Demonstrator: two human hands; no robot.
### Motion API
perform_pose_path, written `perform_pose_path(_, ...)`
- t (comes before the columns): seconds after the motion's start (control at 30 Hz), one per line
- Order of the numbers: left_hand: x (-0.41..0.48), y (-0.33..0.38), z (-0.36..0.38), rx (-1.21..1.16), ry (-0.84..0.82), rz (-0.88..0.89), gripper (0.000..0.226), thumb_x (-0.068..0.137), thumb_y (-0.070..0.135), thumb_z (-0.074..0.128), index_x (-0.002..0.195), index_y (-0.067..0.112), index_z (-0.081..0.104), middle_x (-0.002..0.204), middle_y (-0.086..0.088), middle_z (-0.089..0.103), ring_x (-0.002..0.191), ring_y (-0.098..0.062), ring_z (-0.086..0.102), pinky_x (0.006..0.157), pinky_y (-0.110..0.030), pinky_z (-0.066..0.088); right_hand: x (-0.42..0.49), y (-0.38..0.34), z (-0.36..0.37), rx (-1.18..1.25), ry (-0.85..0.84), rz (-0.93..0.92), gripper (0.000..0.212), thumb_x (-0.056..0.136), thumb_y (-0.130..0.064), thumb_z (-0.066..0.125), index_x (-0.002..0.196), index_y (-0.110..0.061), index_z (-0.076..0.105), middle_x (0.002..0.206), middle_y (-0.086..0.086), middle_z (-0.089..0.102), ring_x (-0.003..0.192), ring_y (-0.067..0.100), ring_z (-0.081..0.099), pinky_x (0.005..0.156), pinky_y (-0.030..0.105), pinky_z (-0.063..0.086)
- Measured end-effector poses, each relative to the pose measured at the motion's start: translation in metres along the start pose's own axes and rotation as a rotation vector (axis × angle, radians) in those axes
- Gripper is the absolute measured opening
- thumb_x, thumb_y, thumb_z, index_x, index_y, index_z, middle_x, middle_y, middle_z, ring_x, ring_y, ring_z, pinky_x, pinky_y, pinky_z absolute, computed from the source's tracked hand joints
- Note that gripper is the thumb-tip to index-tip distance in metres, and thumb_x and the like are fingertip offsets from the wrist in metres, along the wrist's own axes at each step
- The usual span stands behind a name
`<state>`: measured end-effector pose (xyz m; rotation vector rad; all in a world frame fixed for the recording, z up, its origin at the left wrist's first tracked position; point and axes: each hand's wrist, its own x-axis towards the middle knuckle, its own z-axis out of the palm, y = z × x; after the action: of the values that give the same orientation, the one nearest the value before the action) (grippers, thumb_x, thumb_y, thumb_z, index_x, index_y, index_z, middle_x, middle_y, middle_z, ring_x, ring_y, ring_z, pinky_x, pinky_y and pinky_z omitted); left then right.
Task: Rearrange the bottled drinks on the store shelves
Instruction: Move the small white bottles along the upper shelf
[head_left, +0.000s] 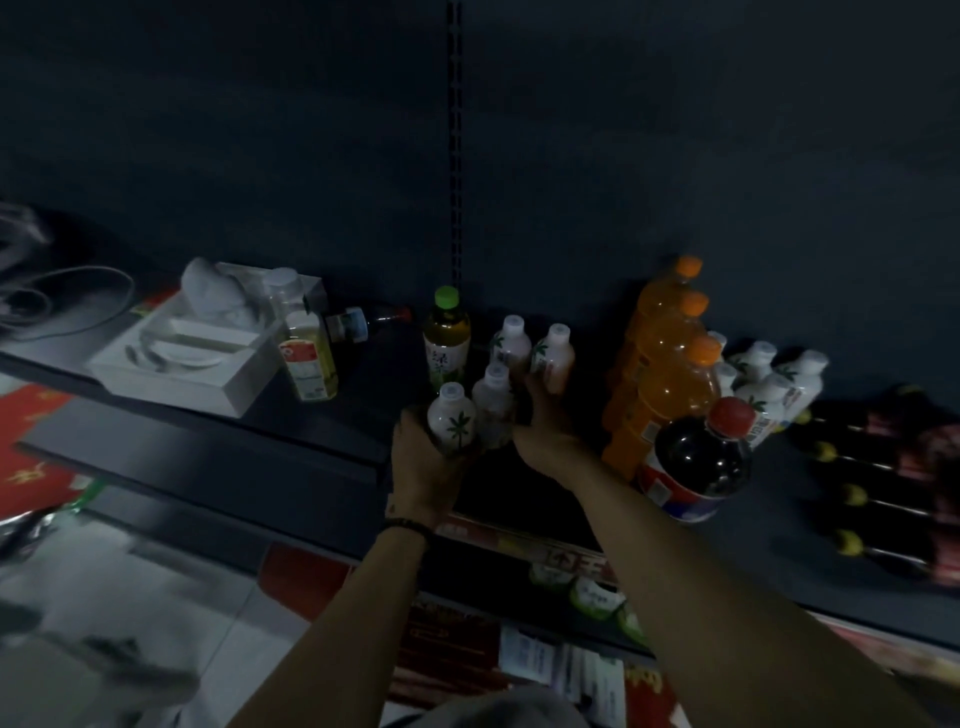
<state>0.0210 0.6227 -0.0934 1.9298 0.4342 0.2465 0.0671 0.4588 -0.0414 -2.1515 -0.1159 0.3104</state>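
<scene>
On the dark shelf (530, 499) stand several small white bottles with palm-tree labels. My left hand (423, 462) is wrapped around the nearest one (452, 421) at the shelf's front. My right hand (545, 426) grips another small white bottle (553, 358) further back. Two more small white bottles (493, 400) (510, 340) stand between them. A green-capped tea bottle (447, 338) is upright just left of this group.
Three tall orange drink bottles (670, 364) stand to the right, with a large dark cola bottle (698, 462) in front and more white bottles (769, 379) behind. At left sit a yellow-labelled bottle (309, 358), a lying dark bottle (363, 322) and a white box (187, 353).
</scene>
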Motion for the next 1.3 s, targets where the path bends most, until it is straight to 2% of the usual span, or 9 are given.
perform_pose_path(0.13,0.002,-0.009,-0.017,-0.034,-0.022,0.012,0.073,0.074,0.03,0.096,0.13,0.018,0.05,0.118,-0.001,0.066,0.104,-0.024,0.069,0.081,-0.044,0.061,0.004,-0.002,0.006,0.02,0.038,0.036,0.08,0.075,-0.064,0.065,0.141,-0.079,0.022,0.163,-0.004,0.042,0.144,0.03,0.047,0.115,0.056,0.044)
perform_pose_path(0.27,0.002,-0.013,-0.028,0.007,-0.045,0.019,0.072,0.082,0.024,0.09,0.139,0.014,0.047,0.117,-0.001,0.062,0.099,-0.021,0.063,0.079,-0.035,0.054,0.008,-0.012,0.026,0.116,0.115,-0.006,0.101,0.066,-0.061,0.084,0.153,-0.045,0.036,0.144,-0.008,0.057,0.129,0.016,0.057,0.106,0.042,0.05)
perform_pose_path(0.37,0.003,-0.014,-0.036,0.025,-0.061,0.025,0.07,0.081,0.024,0.091,0.136,0.017,0.048,0.115,0.0,0.064,0.099,-0.021,0.066,0.08,-0.036,0.057,0.007,-0.007,0.022,0.147,0.133,-0.017,0.087,0.078,-0.042,0.086,0.152,-0.042,0.041,0.136,-0.015,0.054,0.122,0.009,0.054,0.096,0.03,0.046)
perform_pose_path(0.5,0.004,-0.016,-0.036,0.026,-0.066,0.029,0.068,0.08,0.025,0.092,0.132,0.019,0.049,0.114,0.0,0.066,0.099,-0.022,0.068,0.081,-0.039,0.06,0.007,0.001,0.019,0.132,0.095,0.021,0.092,0.082,-0.051,0.074,0.157,-0.053,0.023,0.153,-0.011,0.046,0.14,0.017,0.046,0.114,0.045,0.042)
perform_pose_path(0.63,0.004,-0.015,-0.037,0.01,-0.07,0.042,0.067,0.078,0.022,0.092,0.13,0.019,0.05,0.118,-0.002,0.068,0.101,-0.022,0.069,0.083,-0.042,0.062,0.005,-0.004,0.029,0.142,0.113,-0.012,0.109,0.068,-0.043,0.095,0.157,-0.039,0.031,0.148,-0.013,0.053,0.137,0.01,0.05,0.109,0.036,0.043)
perform_pose_path(0.73,0.003,-0.013,-0.043,-0.031,-0.099,0.016,0.062,0.077,0.021,0.093,0.125,0.023,0.052,0.112,0.006,0.069,0.099,-0.015,0.07,0.075,-0.032,0.059,0.003,-0.012,0.028,0.099,0.161,-0.016,0.096,0.072,-0.036,0.094,0.151,-0.039,0.04,0.14,-0.011,0.06,0.132,0.015,0.058,0.105,0.035,0.049)
perform_pose_path(0.9,-0.006,0.002,-0.065,-0.201,-0.141,0.018,0.051,0.082,0.016,0.09,0.122,0.026,0.06,0.107,0.01,0.074,0.101,-0.012,0.073,0.071,-0.018,0.059,-0.035,-0.043,0.008,0.044,0.119,-0.11,0.086,0.089,-0.043,0.078,0.158,-0.038,0.027,0.152,-0.002,0.053,0.136,0.019,0.053,0.112,0.043,0.048)
perform_pose_path(1.1,-0.018,0.094,-0.092,-0.481,-0.261,0.114,0.047,0.082,0.019,0.087,0.126,0.017,0.07,0.116,-0.01,0.079,0.11,-0.033,0.075,0.093,-0.055,0.061,-0.089,-0.111,-0.07,0.021,0.172,-0.283,0.061,0.089,-0.03,0.084,0.141,-0.035,0.052,0.127,-0.015,0.069,0.113,-0.002,0.066,0.092,0.019,0.057)
perform_pose_path(1.3,-0.03,0.201,-0.06,-0.529,-0.39,0.241,0.031,0.094,0.007,0.073,0.125,0.011,0.072,0.111,-0.007,0.082,0.102,-0.025,0.079,0.083,-0.037,0.066,-0.131,-0.13,-0.158,0.106,0.359,-0.371,0.042,0.093,-0.021,0.08,0.131,-0.026,0.063,0.116,-0.014,0.076,0.107,-0.001,0.071,0.086,0.016,0.056)
